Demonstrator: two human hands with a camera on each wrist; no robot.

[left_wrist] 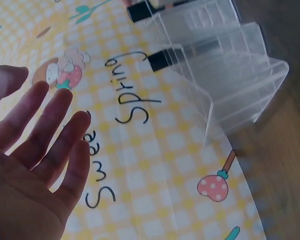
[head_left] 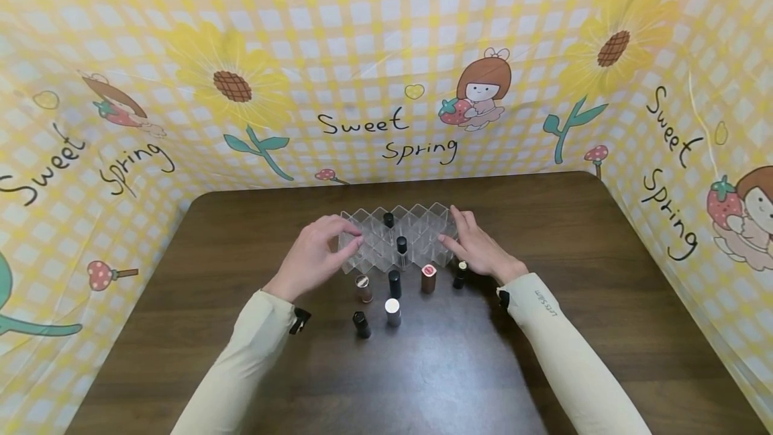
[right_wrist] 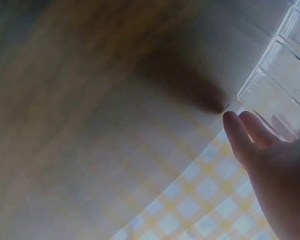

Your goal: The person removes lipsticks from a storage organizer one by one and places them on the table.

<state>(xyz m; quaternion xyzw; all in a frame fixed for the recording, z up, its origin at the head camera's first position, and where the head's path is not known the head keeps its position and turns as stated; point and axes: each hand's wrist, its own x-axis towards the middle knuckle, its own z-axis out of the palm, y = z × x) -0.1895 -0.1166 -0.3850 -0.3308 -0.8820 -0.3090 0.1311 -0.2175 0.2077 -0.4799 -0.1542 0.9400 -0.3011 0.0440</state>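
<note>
A clear plastic lipstick organizer [head_left: 423,247] with diamond-shaped compartments stands toward the back of the table. Two black-capped tubes, one farther back [head_left: 388,220] and one nearer [head_left: 401,245], are upright in its middle compartments. My left hand [head_left: 317,250] is at the organizer's left end, its fingers loosely bent and nothing in them; the left wrist view shows the fingers [left_wrist: 55,125] spread apart from the plastic. At the other end my right hand [head_left: 477,244] has its fingers extended along the side, fingertips right at the organizer's wall [right_wrist: 262,75].
Several lipstick tubes stand before the organizer: a brown one [head_left: 364,288], a black one [head_left: 395,284], a red-topped one [head_left: 428,278] and a gold-topped black one [head_left: 460,275]. Closer are a white-capped tube [head_left: 392,312] and another black tube [head_left: 361,325]. Checked cloth [head_left: 362,72] surrounds the table.
</note>
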